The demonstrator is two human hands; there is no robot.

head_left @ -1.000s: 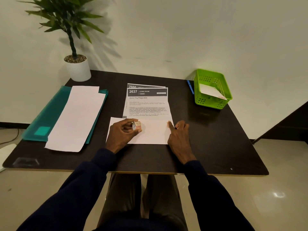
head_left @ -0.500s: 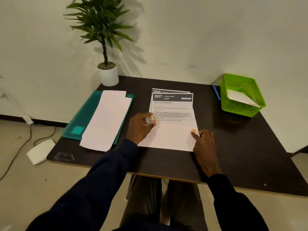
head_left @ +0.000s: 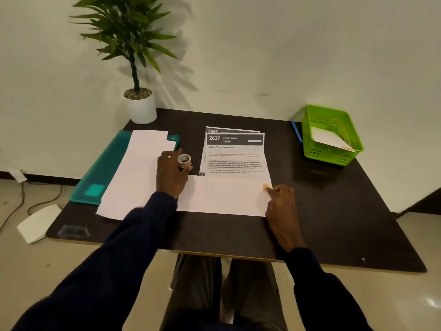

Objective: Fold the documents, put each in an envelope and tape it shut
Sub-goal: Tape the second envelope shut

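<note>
A white envelope (head_left: 224, 197) lies flat near the table's front edge, covering the lower part of the printed documents (head_left: 235, 154) headed "2637" and "2666". My left hand (head_left: 170, 174) is shut on a small tape roll (head_left: 184, 160), held just off the envelope's upper left corner. My right hand (head_left: 282, 211) rests palm down at the envelope's right end, its index fingertip touching a short tan tape piece (head_left: 267, 186) on the upper right corner. More white envelopes (head_left: 136, 175) lie in a long stack on a teal folder (head_left: 100, 173) to the left.
A green basket (head_left: 334, 154) at the back right holds one envelope (head_left: 330, 139), with a blue pen (head_left: 296, 131) beside it. A potted plant (head_left: 140, 107) stands at the back left. A clear object (head_left: 74, 231) sits at the dark table's (head_left: 334, 211) front left corner.
My left hand has carried the tape roll left and away from the envelope's middle. My right hand has slid to the envelope's right corner with the tape piece. The view has swung left.
</note>
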